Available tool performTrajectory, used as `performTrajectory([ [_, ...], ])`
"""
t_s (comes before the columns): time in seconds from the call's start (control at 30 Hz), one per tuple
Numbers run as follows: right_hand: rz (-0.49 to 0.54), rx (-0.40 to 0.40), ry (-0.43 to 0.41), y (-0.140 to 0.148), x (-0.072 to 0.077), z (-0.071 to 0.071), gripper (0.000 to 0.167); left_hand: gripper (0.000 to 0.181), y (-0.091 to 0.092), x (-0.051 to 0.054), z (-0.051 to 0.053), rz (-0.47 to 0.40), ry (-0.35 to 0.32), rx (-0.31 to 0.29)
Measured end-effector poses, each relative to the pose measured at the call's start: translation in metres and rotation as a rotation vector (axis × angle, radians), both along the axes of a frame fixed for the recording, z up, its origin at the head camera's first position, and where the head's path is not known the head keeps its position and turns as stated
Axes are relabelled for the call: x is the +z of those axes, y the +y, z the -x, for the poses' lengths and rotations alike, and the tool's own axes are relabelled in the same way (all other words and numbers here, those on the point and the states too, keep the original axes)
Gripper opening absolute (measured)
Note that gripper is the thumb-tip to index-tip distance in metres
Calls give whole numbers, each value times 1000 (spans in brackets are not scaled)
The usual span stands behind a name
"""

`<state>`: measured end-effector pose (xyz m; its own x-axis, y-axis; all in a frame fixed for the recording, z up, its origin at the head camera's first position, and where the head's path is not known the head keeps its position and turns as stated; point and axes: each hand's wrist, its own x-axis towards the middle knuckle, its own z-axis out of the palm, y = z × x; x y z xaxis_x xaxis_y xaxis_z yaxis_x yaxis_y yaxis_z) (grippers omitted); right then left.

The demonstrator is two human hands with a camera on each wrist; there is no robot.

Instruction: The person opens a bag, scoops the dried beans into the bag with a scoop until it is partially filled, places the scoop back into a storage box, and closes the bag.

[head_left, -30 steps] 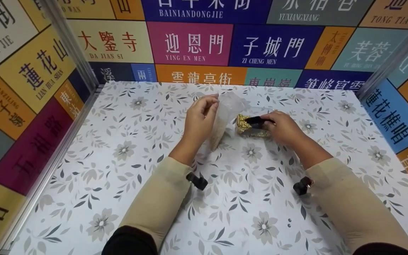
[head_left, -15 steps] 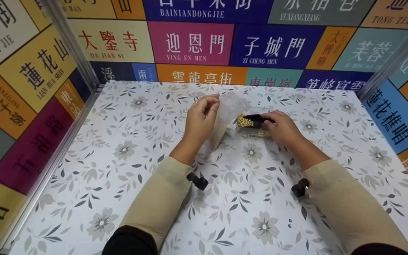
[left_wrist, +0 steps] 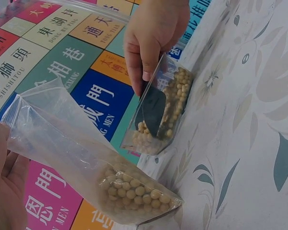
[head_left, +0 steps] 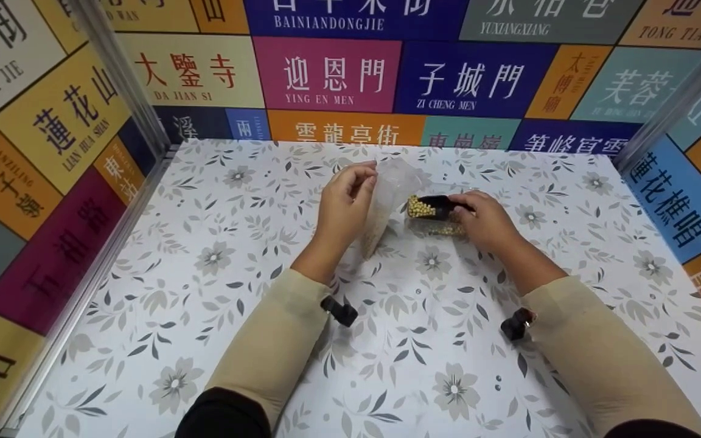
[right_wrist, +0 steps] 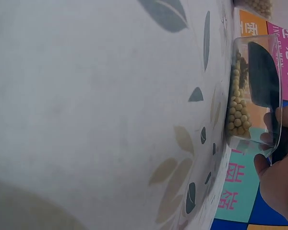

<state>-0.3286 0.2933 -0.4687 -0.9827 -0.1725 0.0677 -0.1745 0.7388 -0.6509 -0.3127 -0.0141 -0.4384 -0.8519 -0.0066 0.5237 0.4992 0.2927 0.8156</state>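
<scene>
A clear plastic bag [head_left: 390, 182] with round beans [left_wrist: 134, 194] in its bottom is pinched near its top by my left hand [head_left: 345, 201]. To its right, a clear box [head_left: 432, 227] partly filled with the same beans [right_wrist: 238, 112] rests on the table. My right hand [head_left: 487, 222] grips the handle of a black scoop [head_left: 435, 205], held at the box's top with yellowish beans at its front end. In the left wrist view the scoop blade [left_wrist: 153, 112] shows through the box wall. The left fingertips are partly hidden in that view.
The white table [head_left: 253, 365] has a grey floral cover. Panels with large lettering [head_left: 326, 73] stand behind it and on both sides, with metal posts [head_left: 137, 91] at the corners. A black wrist device [head_left: 339, 311] sits at each sleeve.
The scoop has levelled and risen slightly in my right hand, and beans now show on its front end. My left hand and the bag have hardly moved.
</scene>
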Motion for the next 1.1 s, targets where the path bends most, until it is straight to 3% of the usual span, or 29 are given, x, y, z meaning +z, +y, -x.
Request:
performTrajectory([
  [0.47,146,-58,39,21,5,-14,42,13,0,0,-1,-21,3,-13],
  [0.8,279,-125,11,31,11,-22,44,12,1,0,-1,-35,2,-6],
  [1.1,253,-149,41,29,38,-26,46,11,1,1,-1,-38,0,-4],
])
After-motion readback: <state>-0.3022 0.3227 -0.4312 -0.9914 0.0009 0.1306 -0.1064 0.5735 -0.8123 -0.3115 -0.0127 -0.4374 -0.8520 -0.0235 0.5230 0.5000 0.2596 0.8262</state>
